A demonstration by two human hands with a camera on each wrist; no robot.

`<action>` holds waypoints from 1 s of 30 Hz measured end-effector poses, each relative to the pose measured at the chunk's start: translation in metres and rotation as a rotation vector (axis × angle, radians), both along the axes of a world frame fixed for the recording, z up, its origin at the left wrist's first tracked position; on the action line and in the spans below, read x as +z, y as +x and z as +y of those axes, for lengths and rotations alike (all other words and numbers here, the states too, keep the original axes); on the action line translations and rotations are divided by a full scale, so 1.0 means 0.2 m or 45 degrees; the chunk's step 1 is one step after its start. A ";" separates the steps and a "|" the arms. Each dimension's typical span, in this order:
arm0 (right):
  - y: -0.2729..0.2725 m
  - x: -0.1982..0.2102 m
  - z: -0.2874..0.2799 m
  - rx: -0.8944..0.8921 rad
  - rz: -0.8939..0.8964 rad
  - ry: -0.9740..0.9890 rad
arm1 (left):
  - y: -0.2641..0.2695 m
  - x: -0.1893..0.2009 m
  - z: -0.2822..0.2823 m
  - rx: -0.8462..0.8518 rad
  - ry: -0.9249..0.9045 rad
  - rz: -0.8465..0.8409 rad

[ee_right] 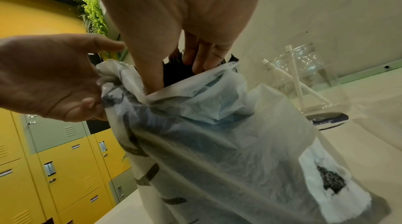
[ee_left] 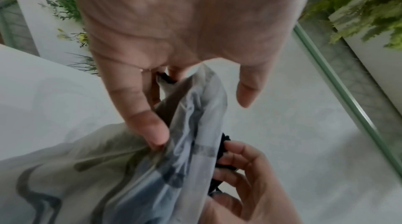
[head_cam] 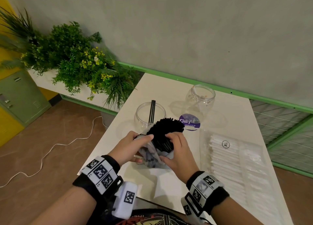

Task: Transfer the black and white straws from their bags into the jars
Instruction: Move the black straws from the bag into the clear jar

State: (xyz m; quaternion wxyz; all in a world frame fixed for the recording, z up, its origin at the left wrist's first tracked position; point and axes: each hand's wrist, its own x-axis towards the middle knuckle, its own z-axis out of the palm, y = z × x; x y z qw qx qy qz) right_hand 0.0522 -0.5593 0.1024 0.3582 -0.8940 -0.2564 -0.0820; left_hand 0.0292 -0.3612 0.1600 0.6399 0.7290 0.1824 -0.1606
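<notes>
From the head view, the left hand (head_cam: 129, 146) pinches the thin see-through plastic bag (head_cam: 153, 160) on the white tabletop (head_cam: 169, 187). The right hand (head_cam: 177, 150) curls its fingers (head_cam: 170, 136) round the bunch of black straws (head_cam: 165, 131).

In the left wrist view, the bag edge is held tight.

In the right wrist view, the fingers reach inside. Best to hold the bag still, pull straight up, then aim for the round clear jar with black straws (head_cam: 149, 114), just beyond.

Thin translucent plastic bag (ee_right: 206, 141), clear glossy jars (head_cam: 149, 114), smooth matt table (head_cam: 169, 187).
</notes>
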 end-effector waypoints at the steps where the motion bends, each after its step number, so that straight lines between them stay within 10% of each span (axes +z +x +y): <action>1: 0.00 0.00 0.00 -0.002 0.016 0.012 | 0.00 0.00 -0.01 0.003 0.071 -0.025; 13: 0.05 0.02 0.08 -0.062 0.327 -0.251 | -0.01 -0.02 0.03 -0.332 0.452 -0.201; 21: 0.08 0.10 0.00 0.009 0.370 0.105 | -0.02 -0.03 0.07 -0.240 0.367 -0.198; 30: 0.13 0.14 -0.12 -0.241 -0.445 0.057 | 0.00 -0.05 0.06 -0.197 0.256 -0.215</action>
